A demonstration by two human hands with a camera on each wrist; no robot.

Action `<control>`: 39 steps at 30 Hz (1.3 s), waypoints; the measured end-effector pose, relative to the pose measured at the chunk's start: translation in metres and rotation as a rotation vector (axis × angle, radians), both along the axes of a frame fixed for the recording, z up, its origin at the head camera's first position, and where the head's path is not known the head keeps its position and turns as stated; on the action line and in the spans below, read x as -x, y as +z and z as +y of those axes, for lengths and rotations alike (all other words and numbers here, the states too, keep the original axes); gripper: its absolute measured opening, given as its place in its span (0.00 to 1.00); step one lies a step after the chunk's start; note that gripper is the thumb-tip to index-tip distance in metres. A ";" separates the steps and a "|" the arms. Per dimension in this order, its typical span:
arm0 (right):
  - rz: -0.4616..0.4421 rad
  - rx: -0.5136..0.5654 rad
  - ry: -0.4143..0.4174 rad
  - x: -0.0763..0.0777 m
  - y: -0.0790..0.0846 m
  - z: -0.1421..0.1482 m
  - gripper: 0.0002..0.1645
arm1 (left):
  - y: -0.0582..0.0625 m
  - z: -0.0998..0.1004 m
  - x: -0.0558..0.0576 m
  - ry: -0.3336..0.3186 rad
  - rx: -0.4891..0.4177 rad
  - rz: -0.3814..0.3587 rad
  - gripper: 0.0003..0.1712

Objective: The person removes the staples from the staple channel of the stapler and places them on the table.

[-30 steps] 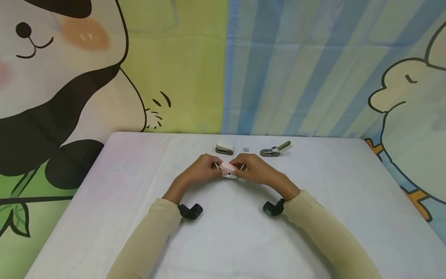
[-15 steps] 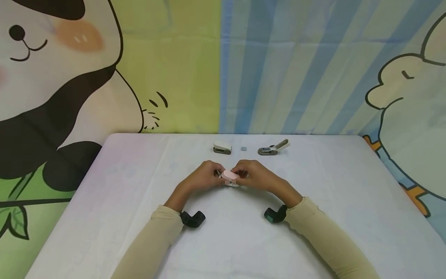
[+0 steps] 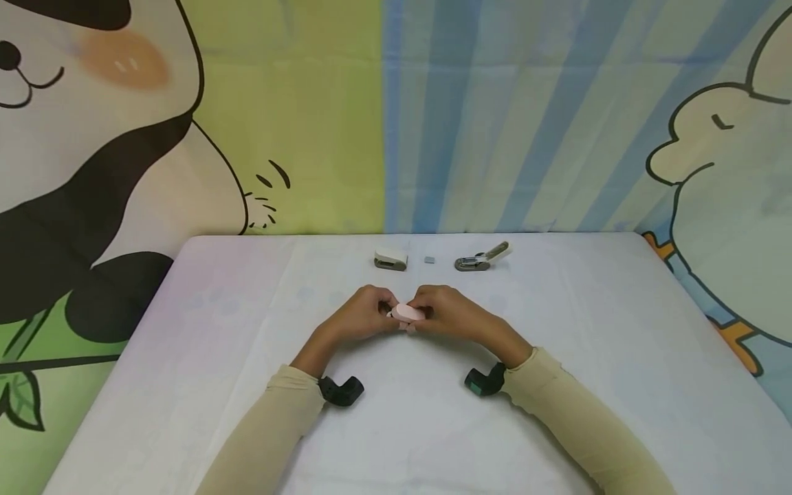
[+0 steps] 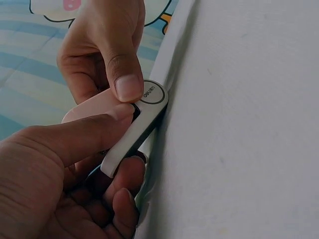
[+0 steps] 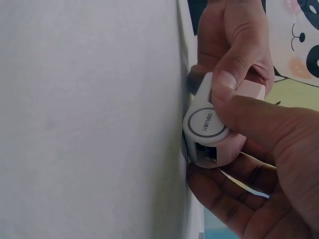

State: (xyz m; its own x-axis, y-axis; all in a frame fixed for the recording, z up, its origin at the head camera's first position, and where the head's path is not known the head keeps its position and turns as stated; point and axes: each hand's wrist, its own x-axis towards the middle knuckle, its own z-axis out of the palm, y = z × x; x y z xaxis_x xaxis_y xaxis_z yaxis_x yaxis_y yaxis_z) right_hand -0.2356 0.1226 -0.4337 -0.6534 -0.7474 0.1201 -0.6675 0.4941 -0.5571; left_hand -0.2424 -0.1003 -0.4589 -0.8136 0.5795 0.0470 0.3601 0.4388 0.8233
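A small pink-and-white stapler (image 3: pixel 407 313) is held between both hands over the white table. My left hand (image 3: pixel 361 313) pinches its left end, thumb on top and fingers curled beneath. From the other side, my right hand (image 3: pixel 454 311) grips it with the thumb pressing near the round logo. In the left wrist view, the stapler's white part (image 4: pixel 152 94) has a rounded end and a dark underside. A dark slot with metal inside shows at the stapler's end (image 5: pixel 207 152) in the right wrist view. Fingers and thumbs hide much of its pink body.
Toward the table's far edge lie a white-and-grey stapler (image 3: pixel 390 260), a small grey block (image 3: pixel 430 260) resembling staples, and a grey stapler (image 3: pixel 481 258) with its arm raised. Behind the table (image 3: pixel 247 289) hangs a cartoon-printed cloth (image 3: pixel 297 137).
Both hands have drawn the pink-and-white stapler nearer to me, away from the things at the back. White parts showing at its sides earlier are now mostly hidden. The head view has shifted slightly.
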 end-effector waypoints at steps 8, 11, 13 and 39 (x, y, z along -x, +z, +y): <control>0.045 0.009 0.017 0.000 0.003 -0.002 0.15 | 0.000 -0.001 -0.003 0.019 -0.015 -0.020 0.07; 0.064 0.018 0.031 0.000 0.002 -0.002 0.14 | -0.001 -0.001 -0.003 0.018 -0.025 -0.017 0.07; 0.072 0.026 0.042 0.000 0.001 -0.002 0.13 | -0.002 -0.001 -0.004 0.024 -0.027 -0.009 0.07; -0.008 0.128 0.014 0.002 -0.001 0.004 0.12 | -0.005 0.002 -0.003 0.067 -0.087 0.021 0.08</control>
State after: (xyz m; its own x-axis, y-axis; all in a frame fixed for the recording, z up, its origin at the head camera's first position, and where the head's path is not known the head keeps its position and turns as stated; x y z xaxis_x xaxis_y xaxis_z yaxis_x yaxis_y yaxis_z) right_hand -0.2374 0.1270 -0.4346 -0.6444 -0.7352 0.2106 -0.6694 0.4090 -0.6202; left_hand -0.2392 -0.0981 -0.4639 -0.8488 0.5166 0.1124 0.3499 0.3895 0.8520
